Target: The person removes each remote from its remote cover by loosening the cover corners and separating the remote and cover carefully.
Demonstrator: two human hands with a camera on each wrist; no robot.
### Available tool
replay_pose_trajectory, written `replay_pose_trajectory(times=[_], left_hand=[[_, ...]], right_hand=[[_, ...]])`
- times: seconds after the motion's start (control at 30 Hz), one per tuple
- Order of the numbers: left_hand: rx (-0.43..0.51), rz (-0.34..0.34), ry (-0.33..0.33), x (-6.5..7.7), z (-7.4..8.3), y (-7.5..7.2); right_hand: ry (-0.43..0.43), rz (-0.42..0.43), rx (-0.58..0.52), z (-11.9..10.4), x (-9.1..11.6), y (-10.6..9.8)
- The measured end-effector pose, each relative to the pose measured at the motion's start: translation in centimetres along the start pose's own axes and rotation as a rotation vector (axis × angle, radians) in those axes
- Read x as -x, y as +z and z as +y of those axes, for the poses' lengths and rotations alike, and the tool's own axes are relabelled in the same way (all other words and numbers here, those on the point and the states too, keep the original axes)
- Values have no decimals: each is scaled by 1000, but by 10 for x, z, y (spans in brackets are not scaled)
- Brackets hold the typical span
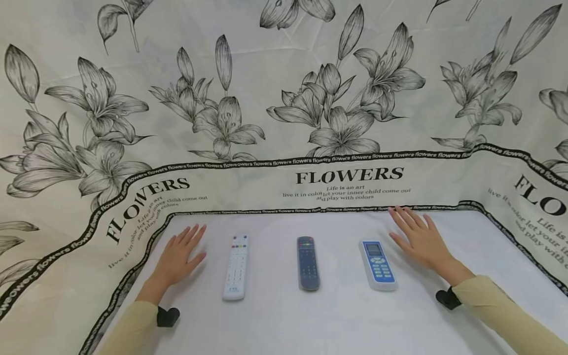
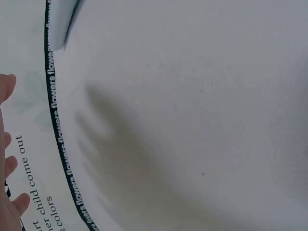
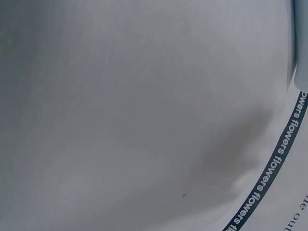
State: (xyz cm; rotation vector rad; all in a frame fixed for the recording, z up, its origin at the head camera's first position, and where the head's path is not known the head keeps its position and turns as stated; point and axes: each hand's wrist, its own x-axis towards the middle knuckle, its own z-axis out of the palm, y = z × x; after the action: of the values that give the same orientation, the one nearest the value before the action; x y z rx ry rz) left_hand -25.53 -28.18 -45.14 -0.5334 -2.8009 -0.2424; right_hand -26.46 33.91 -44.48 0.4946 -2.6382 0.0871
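Note:
Three remote controls lie in a row on the white surface in the head view. On the left is a white remote point(image 1: 235, 268) with small coloured buttons at its top. A dark grey remote point(image 1: 308, 264) lies in the middle. To the right is a white remote with a blue face point(image 1: 377, 265) and a small screen. My left hand point(image 1: 179, 256), fingers straight, hovers left of the white remote without touching it. The right hand point(image 1: 421, 241) is likewise outstretched, right of the blue-faced remote and apart from it. Neither hand holds anything. The right wrist view does not show its hand.
A white cloth with printed lilies and lettering point(image 1: 349, 175) rises behind the white tabletop point(image 1: 275, 320). Its black lettered border point(image 1: 248, 212) runs along the back and sides. A dark wrist mount point(image 1: 167, 317) sits at the left cuff, another point(image 1: 448, 299) at the right.

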Motion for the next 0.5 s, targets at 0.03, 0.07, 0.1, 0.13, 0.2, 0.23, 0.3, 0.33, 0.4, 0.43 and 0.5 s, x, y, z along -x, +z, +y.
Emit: replay_pose_trajectory(times=[0.03,0.07,0.1,0.13,0.2,0.23,0.3,0.33,0.4,0.43,0.5], left_hand=[[-2,14,0,-1,1,-1],[-2,28,-2,-1,3,-2],[1,38,-9,-2,4,-3],[4,45,-18,-2,7,-5],[17,50,-40,-2,13,-7],[23,51,-52,-2,17,-8],[40,55,-77,-1,24,-10],[44,58,-87,-1,28,-11],[52,72,-107,0,34,-11],[52,83,-114,0,36,-12],[57,103,-124,0,39,-11]], right_hand=[[-3,8,3,-2,-2,-1],[-5,15,5,-3,-3,-1],[-5,20,7,-5,-5,-1],[-6,24,6,-7,-6,-1],[-4,31,-8,-11,-8,0],[-2,32,-15,-14,-8,0],[-3,37,-29,-19,-8,2],[-5,40,-36,-21,-8,3],[-9,47,-42,-27,-9,6],[-11,49,-44,-30,-9,6],[-15,57,-49,-36,-9,8]])
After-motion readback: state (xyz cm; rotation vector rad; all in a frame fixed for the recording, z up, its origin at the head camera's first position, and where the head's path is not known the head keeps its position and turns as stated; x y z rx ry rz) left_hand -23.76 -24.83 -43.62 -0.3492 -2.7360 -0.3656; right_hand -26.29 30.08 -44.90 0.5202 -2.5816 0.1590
